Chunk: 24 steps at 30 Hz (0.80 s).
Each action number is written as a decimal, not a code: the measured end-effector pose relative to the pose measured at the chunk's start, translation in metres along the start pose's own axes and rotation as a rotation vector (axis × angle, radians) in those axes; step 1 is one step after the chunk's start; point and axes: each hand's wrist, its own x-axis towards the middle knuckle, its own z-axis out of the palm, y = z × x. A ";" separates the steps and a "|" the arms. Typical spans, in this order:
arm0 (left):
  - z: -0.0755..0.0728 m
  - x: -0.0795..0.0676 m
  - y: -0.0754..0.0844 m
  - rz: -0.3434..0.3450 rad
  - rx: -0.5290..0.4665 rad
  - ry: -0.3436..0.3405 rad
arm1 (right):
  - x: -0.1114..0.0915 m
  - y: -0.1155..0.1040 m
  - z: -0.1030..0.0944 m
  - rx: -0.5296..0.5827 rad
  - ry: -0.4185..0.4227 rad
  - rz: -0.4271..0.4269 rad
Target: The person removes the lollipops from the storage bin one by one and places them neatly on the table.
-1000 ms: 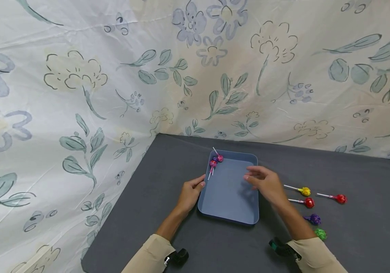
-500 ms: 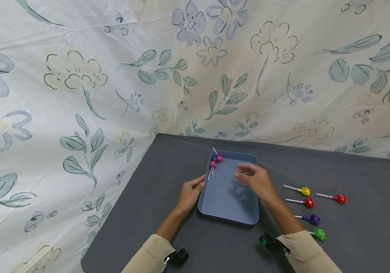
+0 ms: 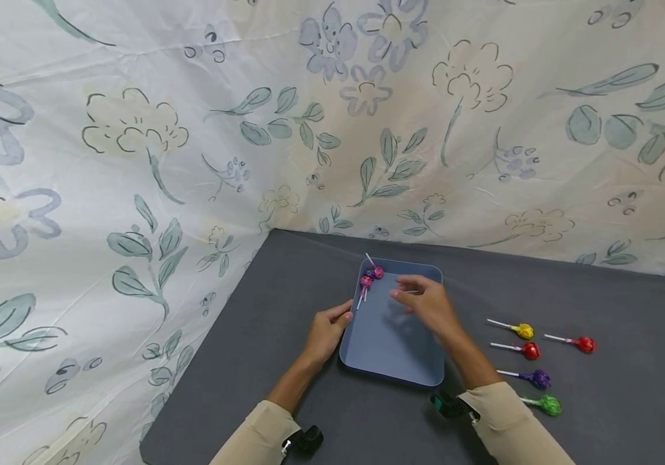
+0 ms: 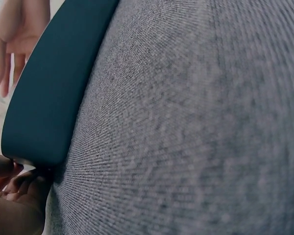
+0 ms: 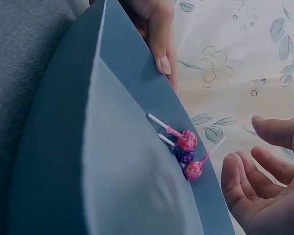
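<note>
My left hand [image 3: 325,332] grips the left rim of a blue-grey rectangular tray [image 3: 390,374], its thumb near the rim. In the tray's far left corner lie two pink lollipops [image 5: 187,141] and a purple lollipop [image 5: 184,154], bunched together. One pink one's stick juts over the rim. My right hand [image 3: 428,302] hovers over the tray's right half, fingers loosely bent and thumb apart, with nothing between them. In the right wrist view, the right hand's fingers [image 5: 240,181] show beside the tray wall. The left wrist view catches mostly table cloth and the tray's outer side [image 4: 54,88].
Several lollipops lie on the dark grey table [image 3: 617,400] to the tray's right: yellow [image 3: 524,330], red [image 3: 531,351], another red [image 3: 585,344], purple [image 3: 540,379] and green [image 3: 550,405]. A floral curtain [image 3: 320,129] hangs behind and to the left.
My right hand has moved left, from the tray's right rim to above its interior, uncovering more of the purple and green lollipops. The left hand keeps its place on the rim.
</note>
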 end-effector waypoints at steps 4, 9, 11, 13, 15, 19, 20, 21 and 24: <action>0.001 0.000 0.000 0.005 -0.008 0.008 | 0.005 0.000 0.004 0.000 -0.002 0.007; 0.001 0.000 -0.001 0.004 -0.013 0.016 | 0.011 0.002 0.008 -0.007 0.003 0.017; 0.002 0.000 -0.001 0.001 -0.007 0.020 | 0.013 0.003 0.008 -0.006 0.005 0.023; 0.002 0.000 -0.001 -0.001 -0.004 0.023 | 0.015 0.005 0.009 -0.005 0.005 0.025; 0.002 0.000 -0.001 -0.001 0.001 0.025 | 0.018 0.005 0.011 -0.001 0.008 0.025; 0.002 -0.001 0.000 -0.005 -0.001 0.027 | 0.024 0.004 0.014 -0.003 0.015 0.019; 0.002 -0.001 0.000 -0.004 0.001 0.027 | 0.025 0.004 0.014 -0.006 0.017 0.021; 0.002 0.000 0.000 -0.002 0.004 0.027 | 0.027 0.004 0.015 -0.011 0.019 0.023; 0.002 0.000 0.000 -0.004 0.010 0.024 | 0.030 0.005 0.017 -0.023 0.018 0.030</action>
